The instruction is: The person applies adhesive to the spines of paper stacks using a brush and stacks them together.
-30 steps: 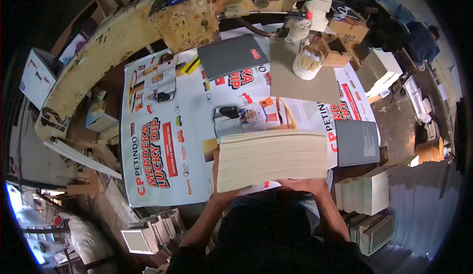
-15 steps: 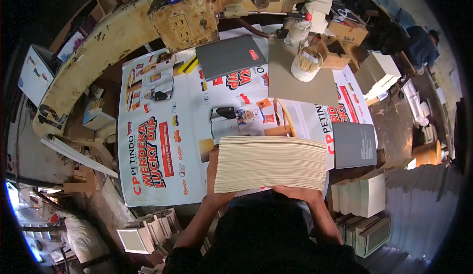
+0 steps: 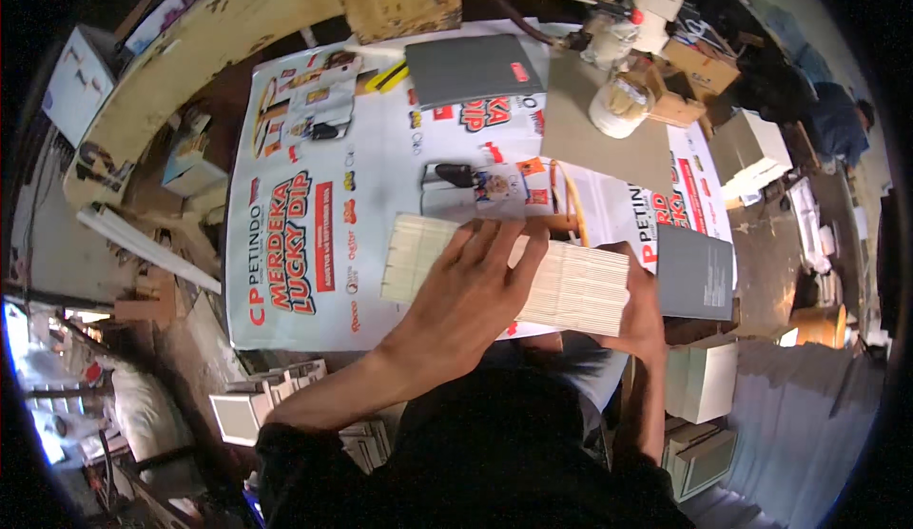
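A thick cream block of stacked book pages [image 3: 571, 282] lies across the near edge of a work table covered with a printed white banner [image 3: 314, 205]. My left hand [image 3: 471, 291] rests flat on top of the block, fingers spread toward the far side. My right hand [image 3: 639, 310] grips the block's right end from below. A grey book cover [image 3: 694, 272] lies just right of the block.
Another grey cover [image 3: 475, 68] lies at the table's far side, beside a white tub holding sticks [image 3: 618, 106] and a brown board [image 3: 594, 139]. Stacks of white page blocks [image 3: 704, 377] stand on the floor to my right and lower left [image 3: 276, 401]. A person [image 3: 832, 120] sits far right.
The page block has turned from upright with its edge facing me to lying flatter on the table. My left hand moved from the block's left end onto its top.
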`<state>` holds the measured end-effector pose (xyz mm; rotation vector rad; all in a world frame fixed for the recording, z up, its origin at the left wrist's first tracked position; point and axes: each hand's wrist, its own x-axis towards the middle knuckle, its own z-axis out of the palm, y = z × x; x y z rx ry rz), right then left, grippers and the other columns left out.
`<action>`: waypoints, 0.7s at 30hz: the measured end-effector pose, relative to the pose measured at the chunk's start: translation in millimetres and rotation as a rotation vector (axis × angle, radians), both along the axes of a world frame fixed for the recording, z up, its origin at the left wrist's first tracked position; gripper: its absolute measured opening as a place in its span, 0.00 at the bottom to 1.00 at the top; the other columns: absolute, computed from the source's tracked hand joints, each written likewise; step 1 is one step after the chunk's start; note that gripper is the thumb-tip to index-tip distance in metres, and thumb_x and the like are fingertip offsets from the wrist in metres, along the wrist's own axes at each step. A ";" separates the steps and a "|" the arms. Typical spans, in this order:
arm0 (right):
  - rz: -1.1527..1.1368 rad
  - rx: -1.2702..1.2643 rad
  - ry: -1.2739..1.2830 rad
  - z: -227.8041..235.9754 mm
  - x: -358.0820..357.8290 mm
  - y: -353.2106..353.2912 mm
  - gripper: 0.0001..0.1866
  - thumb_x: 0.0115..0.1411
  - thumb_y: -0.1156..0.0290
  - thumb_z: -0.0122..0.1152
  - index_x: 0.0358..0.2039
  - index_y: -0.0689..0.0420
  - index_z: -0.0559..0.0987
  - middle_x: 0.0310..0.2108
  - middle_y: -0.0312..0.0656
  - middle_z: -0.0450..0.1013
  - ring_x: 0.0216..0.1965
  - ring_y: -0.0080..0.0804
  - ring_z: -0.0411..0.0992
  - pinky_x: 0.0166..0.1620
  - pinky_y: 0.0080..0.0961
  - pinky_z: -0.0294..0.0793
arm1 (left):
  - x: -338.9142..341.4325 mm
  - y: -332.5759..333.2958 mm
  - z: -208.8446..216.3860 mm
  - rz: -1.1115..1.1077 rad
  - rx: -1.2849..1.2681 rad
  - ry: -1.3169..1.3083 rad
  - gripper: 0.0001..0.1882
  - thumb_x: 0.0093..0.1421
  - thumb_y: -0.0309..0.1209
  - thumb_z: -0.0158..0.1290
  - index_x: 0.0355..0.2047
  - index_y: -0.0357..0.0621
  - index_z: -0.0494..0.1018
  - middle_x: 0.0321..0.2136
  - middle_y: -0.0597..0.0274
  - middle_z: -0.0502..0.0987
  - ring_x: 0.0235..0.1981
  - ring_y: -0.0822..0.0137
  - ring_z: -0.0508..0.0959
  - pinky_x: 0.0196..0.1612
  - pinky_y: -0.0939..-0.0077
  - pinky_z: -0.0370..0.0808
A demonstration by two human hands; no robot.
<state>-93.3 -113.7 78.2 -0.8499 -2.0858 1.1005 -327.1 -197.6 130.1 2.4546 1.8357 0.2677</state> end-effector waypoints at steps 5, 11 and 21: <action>-0.120 -0.048 -0.084 -14.1 5.5 -9.5 0.37 0.36 0.62 0.77 0.47 0.64 0.72 0.40 0.45 0.74 0.41 0.31 0.73 0.47 0.30 0.71 | -71.5 -20.1 5.5 0.196 -0.027 -0.482 0.52 0.35 0.40 0.74 0.60 0.40 0.60 0.56 0.48 0.67 0.58 0.50 0.66 0.63 0.54 0.60; 0.009 0.178 -0.047 -14.6 10.5 12.6 0.38 0.40 0.58 0.76 0.48 0.64 0.70 0.40 0.48 0.77 0.42 0.30 0.76 0.47 0.28 0.73 | -72.4 -21.8 -67.4 0.360 0.022 -0.961 0.42 0.36 0.36 0.74 0.51 0.39 0.65 0.48 0.45 0.71 0.52 0.46 0.70 0.52 0.56 0.69; 0.127 -0.091 0.032 -18.9 26.2 23.9 0.57 0.36 0.55 0.80 0.62 0.68 0.60 0.58 0.51 0.66 0.59 0.38 0.65 0.62 0.33 0.61 | -41.2 -30.2 -72.6 0.363 0.237 -0.908 0.33 0.44 0.39 0.70 0.45 0.38 0.66 0.40 0.48 0.73 0.42 0.48 0.76 0.44 0.62 0.73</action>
